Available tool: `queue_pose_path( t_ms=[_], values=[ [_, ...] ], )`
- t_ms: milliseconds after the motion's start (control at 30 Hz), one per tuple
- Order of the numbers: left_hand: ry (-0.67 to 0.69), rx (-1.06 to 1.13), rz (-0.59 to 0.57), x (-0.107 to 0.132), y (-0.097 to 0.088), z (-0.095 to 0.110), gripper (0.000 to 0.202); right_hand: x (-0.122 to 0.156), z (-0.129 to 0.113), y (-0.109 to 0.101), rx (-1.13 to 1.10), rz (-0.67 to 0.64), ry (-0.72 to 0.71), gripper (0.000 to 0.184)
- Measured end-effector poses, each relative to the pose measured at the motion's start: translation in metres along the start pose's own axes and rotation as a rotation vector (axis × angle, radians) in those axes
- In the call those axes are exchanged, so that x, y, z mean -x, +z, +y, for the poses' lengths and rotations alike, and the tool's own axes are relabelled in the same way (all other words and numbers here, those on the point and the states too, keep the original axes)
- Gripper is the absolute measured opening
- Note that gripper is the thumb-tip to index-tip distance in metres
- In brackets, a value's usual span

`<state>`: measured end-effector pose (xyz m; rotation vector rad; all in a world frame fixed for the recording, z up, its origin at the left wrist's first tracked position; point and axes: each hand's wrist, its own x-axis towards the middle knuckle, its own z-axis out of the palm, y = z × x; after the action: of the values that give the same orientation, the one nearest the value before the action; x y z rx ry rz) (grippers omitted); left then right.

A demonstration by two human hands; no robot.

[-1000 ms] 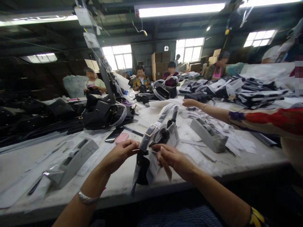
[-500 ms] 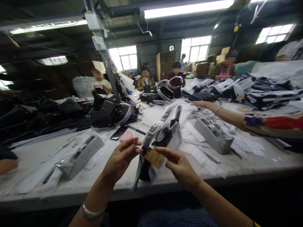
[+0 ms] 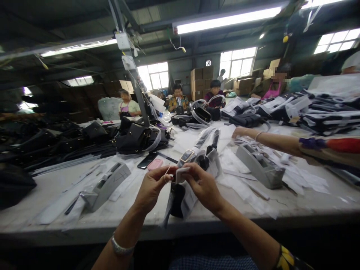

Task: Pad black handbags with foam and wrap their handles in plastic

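My left hand pinches a thin pale string between thumb and fingertips. My right hand is closed on a hang tag, whose pale side shows. The two hands almost meet above a black handbag at the table's front edge. Whitish wrapping covers the bag's strap and handles, and a gold-coloured buckle shows on the strap. Where the string passes round the strap is hidden by my fingers.
Grey tape dispensers stand left and right. A black phone and a pink case lie beyond my left hand. Black bags are piled at left. A co-worker's arm reaches in from the right over paper strips.
My right hand has moved left to my left hand, and the tag has turned from its tan side to its pale side. The co-worker's hand has lowered onto the papers.
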<state>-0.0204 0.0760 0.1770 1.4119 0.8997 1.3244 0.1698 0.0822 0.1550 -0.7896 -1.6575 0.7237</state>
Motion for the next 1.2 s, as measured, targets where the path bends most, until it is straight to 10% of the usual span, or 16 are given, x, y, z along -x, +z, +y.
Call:
queue_pose_path(
  t_ms=[333,567,733,900,1033,1200],
  values=[
    [0.175,-0.376,0.114,0.015,0.023,0.024,0.016,-0.010,-0.017,0.000,0.456,-0.119,-0.251,0.062],
    [0.352,-0.559,0.299,0.050,0.038,0.007,0.020,0.008,-0.018,-0.011,-0.179,-0.236,0.029,0.067],
    [0.176,-0.357,0.588,0.070,0.039,-0.018,0.020,0.016,-0.018,-0.011,-0.482,-0.153,0.235,0.052],
    [-0.046,-0.022,0.780,0.080,0.028,-0.049,0.040,0.019,-0.002,-0.009,-0.051,0.007,-0.079,0.035],
    [0.333,-0.462,0.826,0.101,0.025,-0.054,0.019,0.015,0.013,-0.008,0.206,-0.074,-0.281,0.053],
    [1.013,-0.970,0.388,0.120,0.048,-0.037,0.017,0.007,0.014,-0.005,0.276,-0.140,-0.277,0.052]
  ],
)
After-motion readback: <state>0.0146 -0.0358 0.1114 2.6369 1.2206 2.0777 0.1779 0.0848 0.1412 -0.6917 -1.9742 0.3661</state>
